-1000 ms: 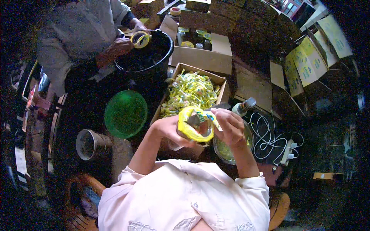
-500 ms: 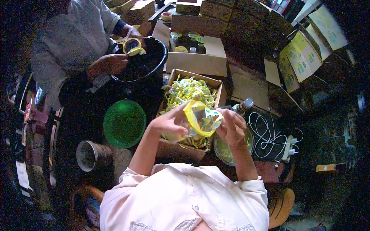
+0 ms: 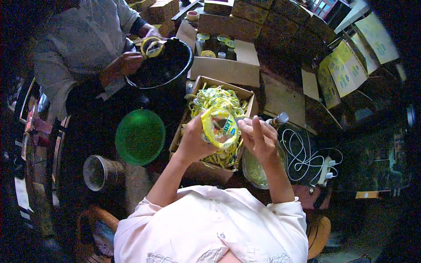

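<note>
My left hand [image 3: 195, 139] is closed round a clear, round container [image 3: 219, 136] with a yellow printed band at its rim, its opening turned up. Beside the rim on the right, my right hand [image 3: 262, 142] has its index finger stretched up and its fingers apart. Its thumb side is near or touching the band; exact contact is hard to make out. Beneath both hands stands a cardboard box [image 3: 251, 109] heaped with yellow-green printed plastic strips [image 3: 215, 97]. A clear bowl [image 3: 252, 171] with some yellowish bits sits under my right forearm.
At the upper left a co-worker's hands [image 3: 131, 62] hold a similar yellow-rimmed container [image 3: 152, 47] over a black tub [image 3: 164, 84]. Around are a green basin [image 3: 140, 136], a grey bucket [image 3: 97, 173], an open carton [image 3: 223, 72] of jars, a bottle [image 3: 279, 119], a white cable [image 3: 296, 153] and a power strip [image 3: 325, 170].
The container has moved slightly left and turned so its opening faces up more. My right hand's index finger has lifted from the rim. The co-worker's hands have shifted slightly.
</note>
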Demonstrator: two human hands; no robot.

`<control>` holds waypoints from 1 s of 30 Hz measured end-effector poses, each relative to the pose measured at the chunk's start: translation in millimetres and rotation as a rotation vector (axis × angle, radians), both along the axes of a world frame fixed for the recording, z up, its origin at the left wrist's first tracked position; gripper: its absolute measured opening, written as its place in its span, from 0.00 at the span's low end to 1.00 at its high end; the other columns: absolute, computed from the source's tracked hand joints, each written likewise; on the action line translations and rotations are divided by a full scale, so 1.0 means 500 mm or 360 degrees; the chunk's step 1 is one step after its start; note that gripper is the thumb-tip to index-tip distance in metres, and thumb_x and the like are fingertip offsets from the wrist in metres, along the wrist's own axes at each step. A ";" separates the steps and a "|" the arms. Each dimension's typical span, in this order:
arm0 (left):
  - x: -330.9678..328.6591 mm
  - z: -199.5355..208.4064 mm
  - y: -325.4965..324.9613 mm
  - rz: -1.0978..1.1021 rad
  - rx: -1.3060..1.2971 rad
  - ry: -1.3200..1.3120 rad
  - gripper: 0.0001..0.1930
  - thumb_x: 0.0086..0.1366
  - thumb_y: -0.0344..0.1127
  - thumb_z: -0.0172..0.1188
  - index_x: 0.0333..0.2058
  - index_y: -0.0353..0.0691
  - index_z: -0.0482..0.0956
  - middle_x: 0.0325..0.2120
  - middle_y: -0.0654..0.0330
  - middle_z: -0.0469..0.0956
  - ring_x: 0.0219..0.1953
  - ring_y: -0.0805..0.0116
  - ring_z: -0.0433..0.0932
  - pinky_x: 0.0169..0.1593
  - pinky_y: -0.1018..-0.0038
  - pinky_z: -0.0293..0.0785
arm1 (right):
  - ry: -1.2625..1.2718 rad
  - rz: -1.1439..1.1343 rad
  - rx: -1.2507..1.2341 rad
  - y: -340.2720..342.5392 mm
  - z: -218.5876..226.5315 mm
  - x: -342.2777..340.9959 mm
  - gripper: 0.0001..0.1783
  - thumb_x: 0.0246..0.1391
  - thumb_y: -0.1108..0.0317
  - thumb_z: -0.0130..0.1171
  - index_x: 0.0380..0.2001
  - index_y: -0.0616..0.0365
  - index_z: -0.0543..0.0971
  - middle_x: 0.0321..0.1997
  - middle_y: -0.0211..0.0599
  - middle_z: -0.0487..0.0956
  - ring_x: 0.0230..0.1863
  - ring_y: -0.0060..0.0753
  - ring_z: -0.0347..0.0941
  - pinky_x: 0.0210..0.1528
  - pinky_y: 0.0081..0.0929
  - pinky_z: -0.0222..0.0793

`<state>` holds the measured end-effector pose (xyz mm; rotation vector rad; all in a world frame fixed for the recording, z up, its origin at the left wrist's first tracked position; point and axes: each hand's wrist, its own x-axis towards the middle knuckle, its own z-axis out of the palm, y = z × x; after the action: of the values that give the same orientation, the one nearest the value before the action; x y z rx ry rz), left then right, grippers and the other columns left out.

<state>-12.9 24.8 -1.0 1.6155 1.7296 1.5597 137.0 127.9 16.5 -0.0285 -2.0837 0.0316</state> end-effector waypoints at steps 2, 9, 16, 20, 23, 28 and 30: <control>0.001 0.007 0.002 -0.0035 0.0154 0.0047 0.26 0.38 0.32 0.68 0.38 0.37 0.69 0.30 0.58 0.75 0.30 0.69 0.75 0.35 0.75 0.72 | -0.0013 0.0021 0.0022 0.002 0.007 0.003 0.32 0.39 0.81 0.56 0.51 0.64 0.62 0.24 0.38 0.75 0.23 0.36 0.73 0.25 0.28 0.71; 0.005 0.007 0.010 -0.0126 0.0142 0.0052 0.25 0.35 0.36 0.69 0.37 0.38 0.73 0.26 0.61 0.76 0.26 0.71 0.76 0.33 0.76 0.72 | -0.0162 0.0016 0.0158 0.014 0.013 0.009 0.40 0.36 0.80 0.61 0.55 0.68 0.53 0.27 0.36 0.78 0.27 0.34 0.76 0.26 0.26 0.73; -0.011 -0.039 0.016 -0.0417 -0.0042 -0.0164 0.31 0.32 0.33 0.69 0.40 0.36 0.70 0.32 0.57 0.75 0.34 0.63 0.75 0.42 0.72 0.69 | -0.0257 0.0047 0.0204 0.019 0.010 0.014 0.38 0.37 0.80 0.60 0.53 0.70 0.55 0.27 0.39 0.77 0.27 0.35 0.75 0.27 0.28 0.74; -0.018 -0.041 0.009 -0.0996 -0.0268 -0.0617 0.42 0.34 0.33 0.72 0.50 0.36 0.59 0.47 0.58 0.67 0.47 0.70 0.67 0.51 0.71 0.64 | -0.0201 0.0076 0.0242 0.016 0.018 0.012 0.37 0.37 0.81 0.59 0.53 0.70 0.55 0.27 0.42 0.77 0.26 0.36 0.75 0.27 0.29 0.74; -0.027 -0.028 0.005 -0.1292 -0.0372 -0.0899 0.26 0.40 0.33 0.65 0.41 0.36 0.68 0.30 0.65 0.73 0.31 0.77 0.70 0.36 0.78 0.69 | -0.0215 0.0184 0.0183 0.009 0.018 0.011 0.30 0.37 0.81 0.58 0.47 0.69 0.61 0.28 0.44 0.76 0.27 0.41 0.75 0.29 0.32 0.75; -0.055 -0.025 0.004 -0.1687 -0.0908 -0.1119 0.31 0.40 0.33 0.66 0.45 0.36 0.64 0.32 0.64 0.72 0.33 0.77 0.69 0.38 0.79 0.69 | -0.0223 0.0241 0.0138 -0.006 0.030 0.004 0.21 0.40 0.80 0.56 0.40 0.69 0.64 0.29 0.46 0.76 0.29 0.44 0.75 0.30 0.35 0.75; -0.047 -0.029 0.012 -0.1409 -0.0489 -0.0925 0.33 0.40 0.33 0.67 0.47 0.36 0.62 0.38 0.63 0.70 0.37 0.77 0.68 0.42 0.78 0.67 | -0.0288 0.0127 0.0061 -0.002 0.029 0.011 0.26 0.39 0.81 0.57 0.45 0.69 0.62 0.29 0.44 0.76 0.29 0.42 0.75 0.30 0.32 0.74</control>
<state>-36.5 31.0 -15.6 1.2965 0.7253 1.0776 142.7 127.0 31.1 0.0780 -2.2648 0.0393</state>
